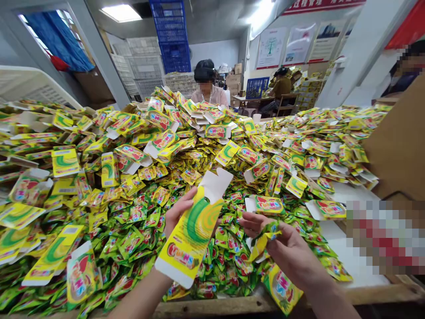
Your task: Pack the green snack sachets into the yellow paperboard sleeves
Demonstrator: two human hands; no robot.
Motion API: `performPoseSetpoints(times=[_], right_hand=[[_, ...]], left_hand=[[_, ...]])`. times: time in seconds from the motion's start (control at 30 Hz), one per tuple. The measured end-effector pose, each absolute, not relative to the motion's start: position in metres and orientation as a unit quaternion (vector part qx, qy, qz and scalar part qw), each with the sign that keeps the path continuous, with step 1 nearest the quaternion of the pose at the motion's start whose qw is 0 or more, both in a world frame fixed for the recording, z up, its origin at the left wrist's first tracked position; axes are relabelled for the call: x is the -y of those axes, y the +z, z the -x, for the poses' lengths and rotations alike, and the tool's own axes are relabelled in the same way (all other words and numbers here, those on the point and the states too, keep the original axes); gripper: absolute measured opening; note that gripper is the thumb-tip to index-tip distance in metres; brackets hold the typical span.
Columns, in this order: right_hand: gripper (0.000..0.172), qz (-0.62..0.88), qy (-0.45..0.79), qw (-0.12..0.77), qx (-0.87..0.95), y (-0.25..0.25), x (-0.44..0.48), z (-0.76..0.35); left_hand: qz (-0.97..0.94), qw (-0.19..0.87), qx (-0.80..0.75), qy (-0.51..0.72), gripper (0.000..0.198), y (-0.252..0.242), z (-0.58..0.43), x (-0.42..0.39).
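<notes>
My left hand (177,215) grips a yellow carton (191,241) above the heaped sachets (141,241), its long axis slanting away rightward, and to its right my right hand (289,248) pinches a yellow sachet (260,247).

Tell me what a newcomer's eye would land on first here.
A big heap of yellow boxes and green packets covers most of the table. In front, the left hand holds a box, white flap up, and the right hand a yellow packet. Behind, blue crates stand stacked high.
</notes>
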State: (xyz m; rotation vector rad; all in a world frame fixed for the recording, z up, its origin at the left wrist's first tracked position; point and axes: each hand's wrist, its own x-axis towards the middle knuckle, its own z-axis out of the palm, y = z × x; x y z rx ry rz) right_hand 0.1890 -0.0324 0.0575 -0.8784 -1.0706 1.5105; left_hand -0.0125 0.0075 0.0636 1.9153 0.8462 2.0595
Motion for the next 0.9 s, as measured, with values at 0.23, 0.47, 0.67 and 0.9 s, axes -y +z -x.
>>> performPoseSetpoints(times=[0.23, 0.47, 0.67, 0.9], right_hand=[[0.024, 0.337, 0.561, 0.585, 0.479, 0.067, 0.031, -0.166], [0.014, 0.324, 0.424, 0.453, 0.714, 0.066, 0.053, -0.183], [0.037, 0.309, 0.256, 0.398, 0.825, 0.073, 0.057, -0.178], [0.037, 0.310, 0.155, 0.348, 0.871, 0.075, 0.055, -0.170]], left_hand=[[-0.593, 0.343, -0.342, 0.643, 0.060, 0.051, -0.001, 0.033], [-0.533, 0.534, -0.306, 0.581, 0.059, 0.039, 0.001, 0.034], [-0.514, 0.554, -0.322, 0.570, 0.054, 0.030, 0.001, 0.033], [-0.614, 0.490, -0.338, 0.518, 0.028, 0.036, 0.016, 0.035]])
